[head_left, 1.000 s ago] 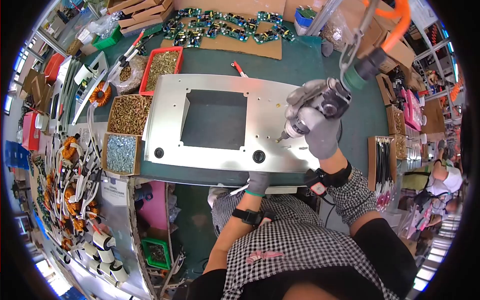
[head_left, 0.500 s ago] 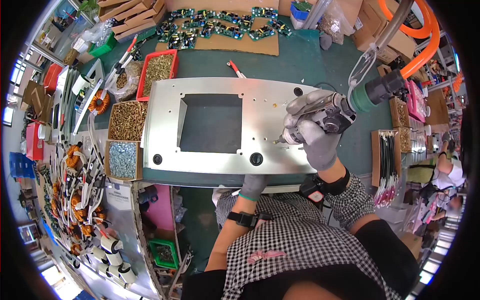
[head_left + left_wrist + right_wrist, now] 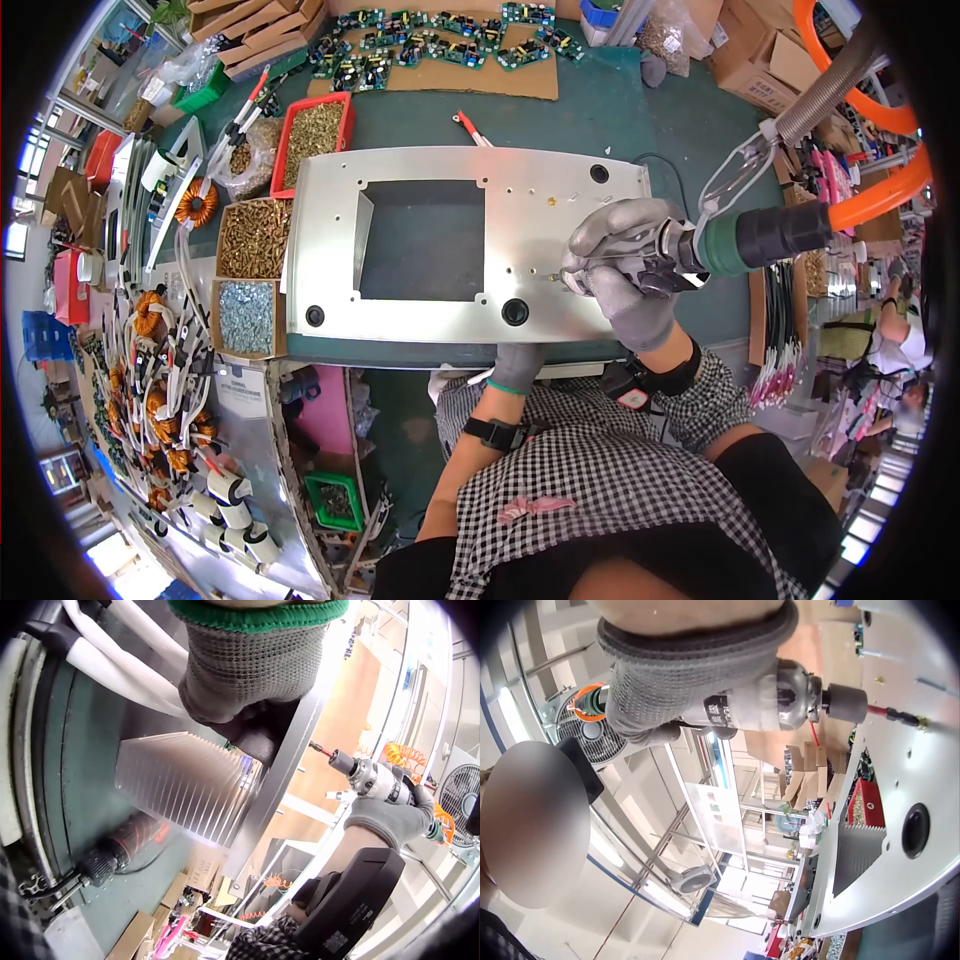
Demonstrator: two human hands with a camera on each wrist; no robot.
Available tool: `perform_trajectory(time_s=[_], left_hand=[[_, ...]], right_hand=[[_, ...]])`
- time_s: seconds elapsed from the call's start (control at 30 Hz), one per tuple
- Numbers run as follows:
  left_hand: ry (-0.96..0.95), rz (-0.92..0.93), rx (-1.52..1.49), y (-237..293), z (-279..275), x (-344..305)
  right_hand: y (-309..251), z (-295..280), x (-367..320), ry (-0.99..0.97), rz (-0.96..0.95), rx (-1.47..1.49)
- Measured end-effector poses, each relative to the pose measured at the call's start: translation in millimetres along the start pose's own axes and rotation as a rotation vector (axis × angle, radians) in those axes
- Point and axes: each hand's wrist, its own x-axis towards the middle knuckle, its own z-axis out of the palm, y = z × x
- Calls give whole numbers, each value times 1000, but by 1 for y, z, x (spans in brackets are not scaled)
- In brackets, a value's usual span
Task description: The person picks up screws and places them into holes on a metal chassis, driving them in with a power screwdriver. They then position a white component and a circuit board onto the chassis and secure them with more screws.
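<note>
My gloved right hand [image 3: 635, 300] grips a power screwdriver [image 3: 784, 697] with a thick orange hose behind it. In the right wrist view, its bit meets a small brass fastener [image 3: 923, 723] on the silver metal panel [image 3: 420, 322]. That panel has a large rectangular cutout and round black plugs [image 3: 515, 312]. My gloved left hand [image 3: 518, 366] reaches under the panel's near edge. Seen from the left wrist, the left hand [image 3: 251, 675] lies against the panel's underside beside a finned heat sink [image 3: 180, 784]; its fingertips are hidden, and I cannot tell whether they hold something.
A red bin [image 3: 346, 125] and cardboard boxes of brass parts [image 3: 255, 240] and silvery screws [image 3: 247, 315] stand left of the panel. Circuit boards [image 3: 460, 45] lie on cardboard behind it. A red-handled tool [image 3: 468, 127] is close to the far edge; black cables [image 3: 775, 320] fill a box at right.
The screwdriver's hose end has swung right and slightly down in the head view, while its bit stays near the same spot on the panel. The left hand remains under the near edge.
</note>
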Motion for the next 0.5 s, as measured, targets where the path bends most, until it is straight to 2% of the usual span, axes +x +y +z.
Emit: perform_trajectory(time_s=[0.03,0.13,0.27,0.43,0.5], left_hand=[[2,29,26,2,-2,2],[-82,-31,62,-2,-1,0],[-83,-51,-51,-11,6,-6],[-218,89,205,-27,1,-6],[-207,116,228,-39,6,-10]], right_hand=[[0,-1,0,-7,6,-26],[-3,4,2,13,23,24],[-1,2,1,9,5,49],[-5,8,-1,93,45,61],[0,3,-1,44,17,99]])
